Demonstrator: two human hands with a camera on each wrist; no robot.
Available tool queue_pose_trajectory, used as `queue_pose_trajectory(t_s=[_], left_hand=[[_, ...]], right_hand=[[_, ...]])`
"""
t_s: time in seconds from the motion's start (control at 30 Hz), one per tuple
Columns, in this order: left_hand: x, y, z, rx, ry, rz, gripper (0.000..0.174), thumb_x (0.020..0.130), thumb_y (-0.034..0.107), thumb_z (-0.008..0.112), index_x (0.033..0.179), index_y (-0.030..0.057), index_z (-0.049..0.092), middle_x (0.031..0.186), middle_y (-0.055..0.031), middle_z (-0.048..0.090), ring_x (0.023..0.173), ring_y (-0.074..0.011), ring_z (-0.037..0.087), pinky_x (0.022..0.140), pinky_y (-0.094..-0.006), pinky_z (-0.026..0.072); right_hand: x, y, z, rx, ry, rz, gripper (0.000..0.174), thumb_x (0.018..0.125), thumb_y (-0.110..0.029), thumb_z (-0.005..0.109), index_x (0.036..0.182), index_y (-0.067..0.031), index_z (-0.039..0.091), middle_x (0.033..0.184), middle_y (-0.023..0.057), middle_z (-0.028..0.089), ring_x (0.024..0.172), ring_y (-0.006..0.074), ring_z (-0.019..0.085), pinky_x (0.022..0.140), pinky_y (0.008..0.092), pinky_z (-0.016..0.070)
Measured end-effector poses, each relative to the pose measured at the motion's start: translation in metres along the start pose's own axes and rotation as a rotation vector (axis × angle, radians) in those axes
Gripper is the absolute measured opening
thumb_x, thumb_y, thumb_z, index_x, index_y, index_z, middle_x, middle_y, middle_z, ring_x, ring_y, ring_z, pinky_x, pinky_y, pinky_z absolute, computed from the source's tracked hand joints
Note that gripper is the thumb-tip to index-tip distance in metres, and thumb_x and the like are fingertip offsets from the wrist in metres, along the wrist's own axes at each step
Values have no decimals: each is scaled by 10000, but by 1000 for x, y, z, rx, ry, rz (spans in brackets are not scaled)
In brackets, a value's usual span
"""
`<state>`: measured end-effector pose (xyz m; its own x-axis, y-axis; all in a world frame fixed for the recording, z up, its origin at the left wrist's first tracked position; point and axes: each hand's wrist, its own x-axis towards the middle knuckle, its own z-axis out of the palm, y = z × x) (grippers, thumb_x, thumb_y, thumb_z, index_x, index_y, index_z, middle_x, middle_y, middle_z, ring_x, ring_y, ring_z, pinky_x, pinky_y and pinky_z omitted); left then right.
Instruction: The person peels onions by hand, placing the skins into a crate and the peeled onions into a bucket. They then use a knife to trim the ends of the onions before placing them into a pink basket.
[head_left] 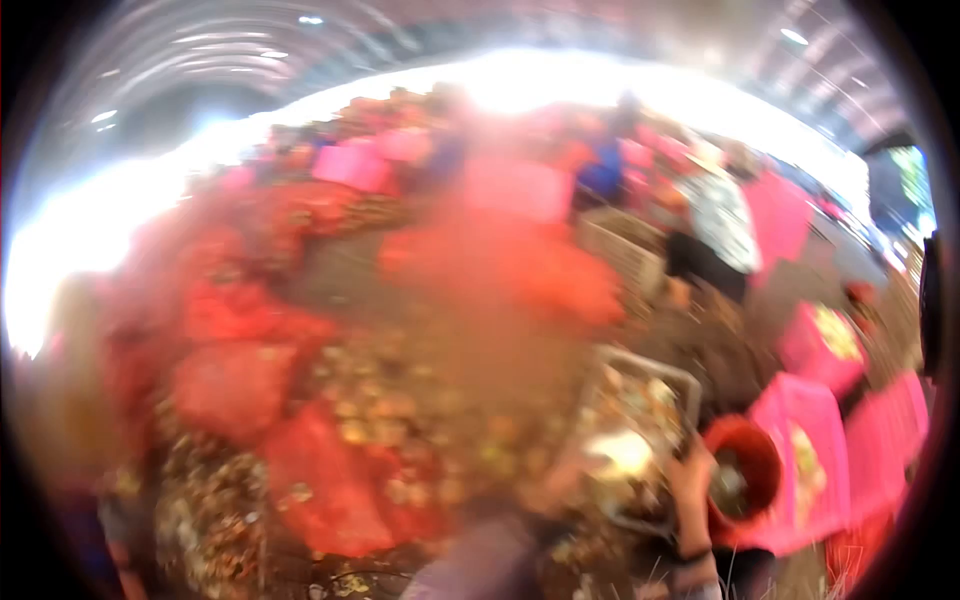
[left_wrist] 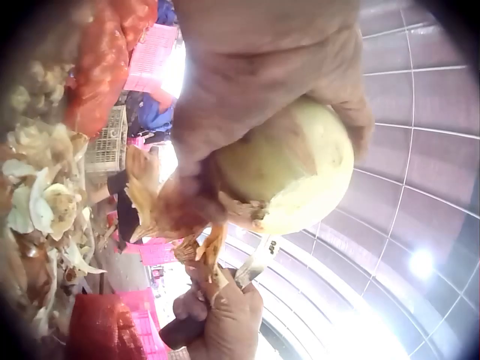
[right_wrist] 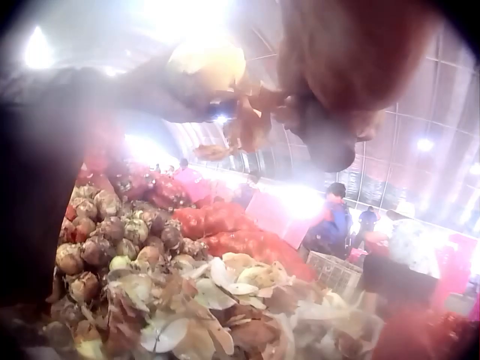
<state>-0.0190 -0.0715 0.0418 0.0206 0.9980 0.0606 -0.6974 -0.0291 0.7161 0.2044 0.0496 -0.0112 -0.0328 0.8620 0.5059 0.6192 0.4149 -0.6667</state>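
Yellow-white onion point(left_wrist: 311, 176) sits in your left hand point(left_wrist: 262, 82), fingers curled around it; your right hand point(left_wrist: 231, 319) is closed on the knife point(left_wrist: 259, 259) just beside. Pinch the loose skin point(left_wrist: 212, 251) against the blade, pull gently, and keep left fingertips away from the edge.

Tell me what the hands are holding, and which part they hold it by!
The left hand grips an onion round its sides, leaving one end sticking out. The right hand grips a knife by its dark handle.
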Motion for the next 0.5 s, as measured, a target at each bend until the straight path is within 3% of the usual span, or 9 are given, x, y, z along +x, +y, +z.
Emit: queue_pose_trajectory(t_s=[0.03, 0.1, 0.17, 0.2, 0.3, 0.33, 0.37, 0.4, 0.5], left_hand=[[-4, -12, -13, -44, -61, -102, 493, 890, 61, 604, 1374, -1, 539, 1244, -124, 638, 1092, -237, 635, 911, -375, 548], [21, -36, -42, 164, -89, -99, 475, 982, 207, 514, 1411, 8, 471, 1296, -149, 582, 1131, -237, 598, 1002, -360, 487], [23, -34, -24, 45, 23, 115, 510, 957, 184, 479, 1423, -18, 438, 1302, -146, 586, 1162, -254, 594, 1028, -373, 482], [24, -30, -19, 64, -2, 185, 606, 872, 213, 560, 1413, -36, 448, 1331, -146, 568, 1195, -264, 584, 1041, -371, 476], [26, -13, -14, -90, -103, 33, 705, 791, 263, 646, 1402, -41, 467, 1353, -161, 544, 1203, -257, 578, 1038, -370, 475], [41, -21, -29, 363, -118, 202, 766, 710, 247, 691, 1383, -54, 483, 1354, -164, 532, 1204, -253, 575, 1042, -363, 471], [47, -32, -43, 358, -128, 199, 766, 710, 247, 691, 1383, -54, 483, 1354, -164, 532, 1204, -253, 575, 1042, -363, 471], [49, -37, -48, 292, -122, 194, 780, 692, 227, 702, 1385, -53, 482, 1343, -158, 537, 1197, -252, 577, 1042, -362, 471], [49, -37, -45, 279, -140, 156, 803, 659, 191, 721, 1386, -52, 483, 1327, -149, 544, 1190, -253, 580, 1040, -362, 473]], right_hand=[[1, 13, 2, -110, -82, 115, 392, 752, -124, 745, 1109, 8, 652, 852, 204, 696, 760, 360, 669, 723, 429, 530], [6, 38, 19, -190, -99, 8, 399, 772, -150, 732, 1116, 15, 613, 823, 232, 677, 781, 397, 677, 709, 450, 523], [7, 40, 27, -92, -88, -146, 351, 807, -145, 706, 1099, 22, 606, 828, 239, 683, 755, 414, 676, 674, 439, 526], [8, 31, 25, -106, -74, -136, 351, 807, -145, 706, 1099, 22, 606, 828, 239, 683, 755, 414, 676, 674, 439, 526], [6, 0, 22, 69, 11, 29, 293, 854, -128, 672, 1096, 28, 616, 793, 195, 688, 688, 335, 682, 634, 412, 525], [3, -6, 22, 204, 26, 23, 267, 872, -124, 658, 1087, 31, 626, 775, 149, 683, 677, 266, 664, 625, 394, 519], [1, -10, 18, 337, 39, 15, 244, 889, -119, 645, 1079, 35, 636, 758, 103, 677, 667, 197, 646, 615, 375, 513], [-6, -13, 11, 373, -114, 47, 239, 891, -120, 650, 1069, 40, 655, 744, 28, 646, 674, 114, 586, 596, 326, 492], [-21, -2, 37, 610, -121, 102, 158, 877, -112, 679, 986, 2, 673, 737, 6, 620, 635, 108, 570, 556, 292, 467]])
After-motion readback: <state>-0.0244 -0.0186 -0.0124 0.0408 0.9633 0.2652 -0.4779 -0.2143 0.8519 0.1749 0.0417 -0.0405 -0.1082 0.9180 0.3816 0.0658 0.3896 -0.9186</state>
